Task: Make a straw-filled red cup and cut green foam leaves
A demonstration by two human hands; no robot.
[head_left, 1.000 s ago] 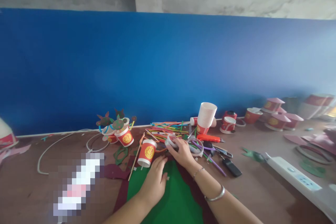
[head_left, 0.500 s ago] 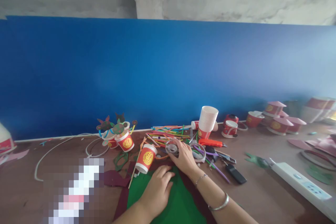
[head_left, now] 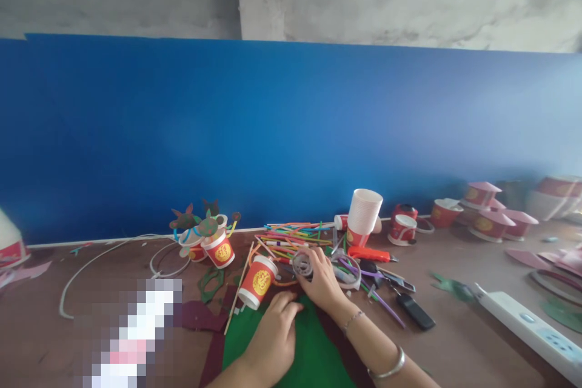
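My right hand point(head_left: 322, 280) has its fingers and thumb around a roll of clear tape point(head_left: 302, 263), at the near edge of a pile of coloured sticks point(head_left: 295, 236). Just left of it, my left hand point(head_left: 275, 336) rests over a green sheet point(head_left: 313, 345), its fingers bent and pressed together. Whatever it pinches is too small or hidden to name. A red and white paper cup point(head_left: 257, 282) with a gold print leans on its side beyond my left hand. Under the green sheet lies dark maroon sheet material point(head_left: 212, 357).
A tall stack of paper cups point(head_left: 364, 218), an orange utility knife point(head_left: 370, 254) and a black key fob point(head_left: 415, 310) lie to the right. Further right is a white power strip point(head_left: 531, 330). Decorated cups point(head_left: 218, 248) stand at the left, before a blue wall panel point(head_left: 273, 133).
The view has shifted slightly, so everything sits a little lower and further right. The tape roll appears slightly turned in my right hand. My left hand stays nearly in place.
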